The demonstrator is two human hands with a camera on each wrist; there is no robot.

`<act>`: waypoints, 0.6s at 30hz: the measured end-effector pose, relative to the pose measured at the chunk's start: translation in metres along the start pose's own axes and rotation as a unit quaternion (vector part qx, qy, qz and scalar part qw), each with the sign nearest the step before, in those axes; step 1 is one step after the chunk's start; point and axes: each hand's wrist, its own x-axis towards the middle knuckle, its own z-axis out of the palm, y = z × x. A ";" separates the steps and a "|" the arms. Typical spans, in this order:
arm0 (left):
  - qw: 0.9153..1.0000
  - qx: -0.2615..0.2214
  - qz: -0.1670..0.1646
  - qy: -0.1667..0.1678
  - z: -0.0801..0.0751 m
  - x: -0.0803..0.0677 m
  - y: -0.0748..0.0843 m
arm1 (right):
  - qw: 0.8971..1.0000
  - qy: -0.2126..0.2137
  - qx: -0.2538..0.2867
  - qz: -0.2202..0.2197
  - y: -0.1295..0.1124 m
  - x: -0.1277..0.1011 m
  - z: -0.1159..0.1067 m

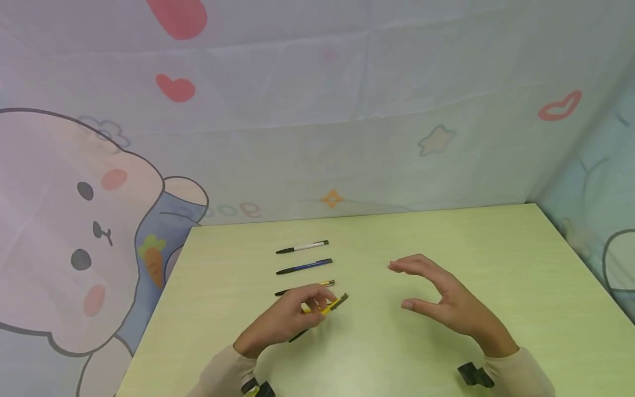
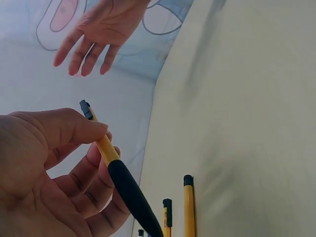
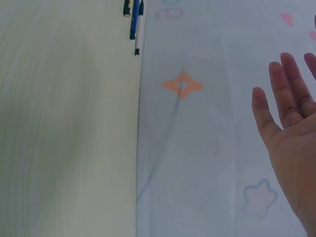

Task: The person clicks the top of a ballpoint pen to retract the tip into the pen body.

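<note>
Left hand (image 1: 285, 320) fingers pinch a yellow pen (image 1: 328, 307) w/ black grip; right hand (image 1: 446, 300) hovers open, fingers relaxed.

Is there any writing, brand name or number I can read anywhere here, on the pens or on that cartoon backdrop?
"good": my best reading of the pastel letters on the backdrop cloth, which appear mirrored and partly cut off by the table, so not certain.
Yellow pen pinched in the left hand: no print visible.
White pen, blue pen, yellow-and-black pen: too small to tell.
Right hand: holds nothing; no text.
</note>
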 end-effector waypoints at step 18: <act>0.999 0.028 0.013 -0.014 0.007 -0.009 -0.018 | 1.000 0.011 0.010 0.002 -0.031 0.008 -0.003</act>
